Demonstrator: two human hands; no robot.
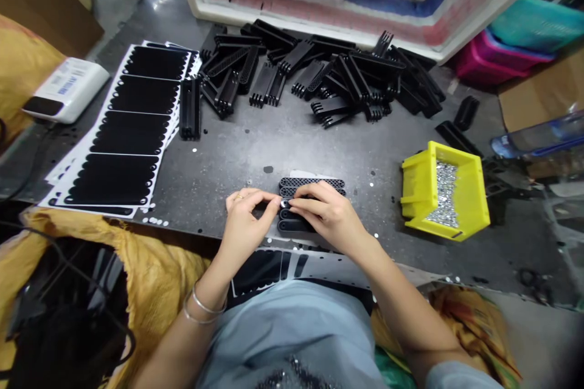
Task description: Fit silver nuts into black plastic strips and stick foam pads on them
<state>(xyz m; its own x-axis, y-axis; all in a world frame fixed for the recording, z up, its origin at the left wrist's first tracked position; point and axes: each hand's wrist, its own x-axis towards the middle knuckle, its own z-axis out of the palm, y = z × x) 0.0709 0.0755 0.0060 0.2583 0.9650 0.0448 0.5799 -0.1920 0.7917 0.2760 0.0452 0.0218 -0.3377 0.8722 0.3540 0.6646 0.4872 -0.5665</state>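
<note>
A row of black perforated plastic strips (314, 184) lies side by side on the dark table (237, 146) just in front of me. My left hand (249, 219) pinches at the left end of these strips, fingers pressed together. My right hand (326, 213) rests on top of the strips, fingers curled and pressing down near the same end. What sits between the fingertips is too small to make out. A partly peeled sheet of black stickers (269, 267) lies at the table edge under my wrists.
A heap of black comb-like plastic parts (328, 73) fills the far side. Sheets of black oval stickers (128, 127) lie at left, with a white device (68, 88) beyond. A yellow bin of small metal bits (444, 191) stands at right. Coloured baskets (511, 42) sit behind.
</note>
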